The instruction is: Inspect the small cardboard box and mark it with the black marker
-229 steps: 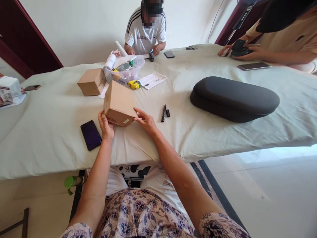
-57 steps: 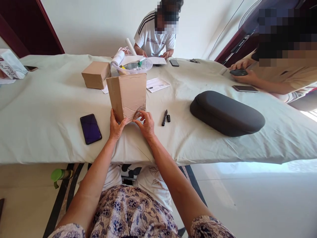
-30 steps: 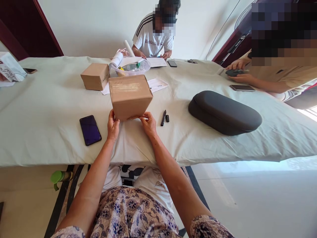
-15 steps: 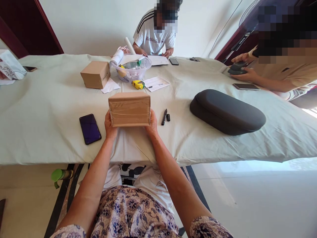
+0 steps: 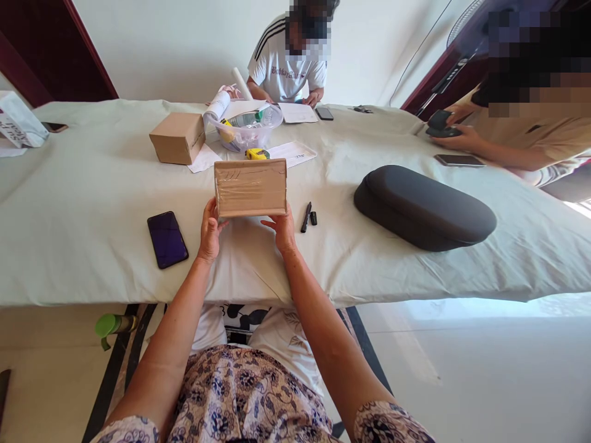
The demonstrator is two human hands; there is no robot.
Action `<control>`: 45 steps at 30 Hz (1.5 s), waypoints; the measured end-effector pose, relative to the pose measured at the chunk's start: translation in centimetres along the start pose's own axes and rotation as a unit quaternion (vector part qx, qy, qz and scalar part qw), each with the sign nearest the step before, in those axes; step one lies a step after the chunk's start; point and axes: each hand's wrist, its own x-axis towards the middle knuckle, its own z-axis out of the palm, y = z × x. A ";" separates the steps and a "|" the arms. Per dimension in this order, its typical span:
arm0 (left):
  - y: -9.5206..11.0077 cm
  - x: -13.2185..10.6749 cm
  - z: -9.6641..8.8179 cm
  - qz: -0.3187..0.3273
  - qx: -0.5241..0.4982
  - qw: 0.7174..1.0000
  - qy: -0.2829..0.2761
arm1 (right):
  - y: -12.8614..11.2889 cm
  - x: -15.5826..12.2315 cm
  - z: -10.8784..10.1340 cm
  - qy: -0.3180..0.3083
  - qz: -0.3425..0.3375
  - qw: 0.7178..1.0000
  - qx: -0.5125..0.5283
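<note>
A brown cardboard box (image 5: 252, 189) with clear tape over its near face is held up above the cloth-covered table. My left hand (image 5: 210, 232) grips its lower left corner, thumb in front and some fingers showing under the edge. At the lower right corner my right hand (image 5: 281, 229) supports it, with fingers reaching beneath the bottom; its thumb is hard to make out. Right of the box lie a black marker (image 5: 306, 218) and its cap (image 5: 314, 218). To the left of my left hand rests a dark smartphone (image 5: 167, 239).
Behind the held box are another cardboard box (image 5: 176, 138), a clear plastic basin (image 5: 249, 136) of odds and ends, and a yellow tape measure (image 5: 257, 154). A long dark case (image 5: 425, 208) lies at right. Two people sit at the far side and right end of the table (image 5: 92, 184).
The cardboard box has moved up and slightly right, farther over the table, in both hands. Its near face now partly hides the paper behind. More of my fingers show under it.
</note>
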 end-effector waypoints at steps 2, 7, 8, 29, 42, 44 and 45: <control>-0.1 -0.1 -0.1 0.003 0.013 1.000 -0.025 | 0.1 0.0 0.0 -0.018 -0.003 1.000 -0.003; 0.2 0.0 0.0 0.005 0.028 1.000 0.000 | -0.2 -0.1 0.2 -0.051 -0.012 0.998 -0.019; 0.3 0.1 0.0 0.009 0.030 0.999 0.006 | -0.3 -0.1 0.2 -0.051 -0.013 0.999 -0.012; 0.4 0.0 0.2 0.004 0.106 0.993 0.050 | -1.1 -0.5 0.8 -0.005 -0.046 0.998 -0.046; -0.2 -0.7 1.0 0.041 0.323 0.941 0.094 | -1.0 -1.9 2.4 0.054 -0.003 0.952 -0.301; -0.1 -0.8 1.2 0.026 0.381 0.918 0.106 | -1.1 -2.2 2.7 0.076 0.017 0.927 -0.366; -0.1 -0.8 1.2 0.015 0.404 0.908 0.111 | -1.2 -2.3 2.8 0.074 0.020 0.922 -0.380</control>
